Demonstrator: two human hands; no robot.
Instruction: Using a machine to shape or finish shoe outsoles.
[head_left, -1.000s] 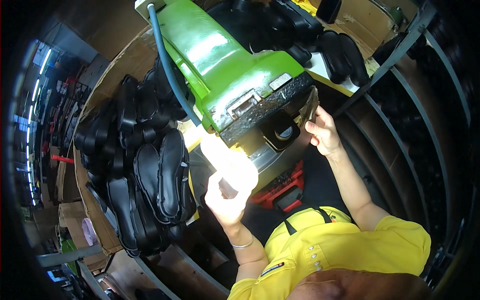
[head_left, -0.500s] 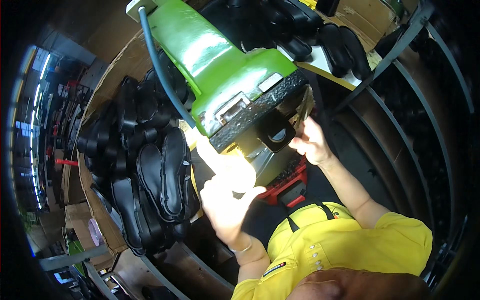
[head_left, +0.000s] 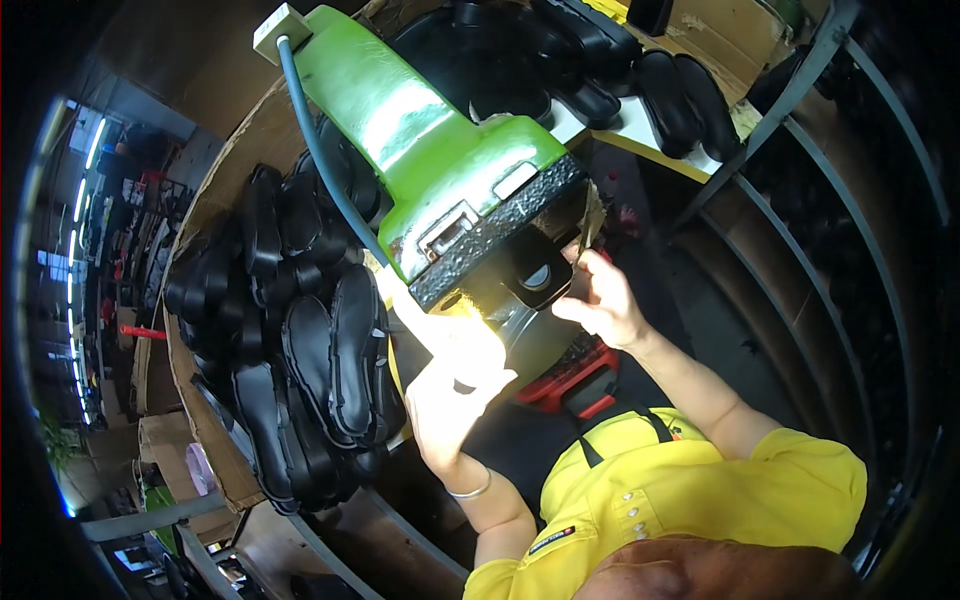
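Observation:
A green machine (head_left: 425,140) with a black speckled lower edge stands in front of me. My left hand (head_left: 450,390) reaches under its left end into bright lamp light. Glare washes out those fingers, and I cannot make out what they touch. A small dark spot shows below the thumb. Under the machine's right end, my right hand (head_left: 603,303) is closed, thumb and fingers together, at the lower end of a thin brownish flap (head_left: 592,222). Whatever it grips is mostly hidden. Between my hands hangs a black bracket with a round hole (head_left: 537,278).
Black shoe soles (head_left: 335,355) are piled in a cardboard box (head_left: 205,420) at the left. More black soles (head_left: 690,105) lie on a ledge at the far right. A blue-grey cable (head_left: 320,160) runs down the machine. Metal rack bars (head_left: 800,190) rise at the right; a red frame (head_left: 570,385) sits below.
The machine and the piled soles appear slightly shifted in the picture. My right hand has moved a little left and down, staying by the flap. The left hand remains in the light.

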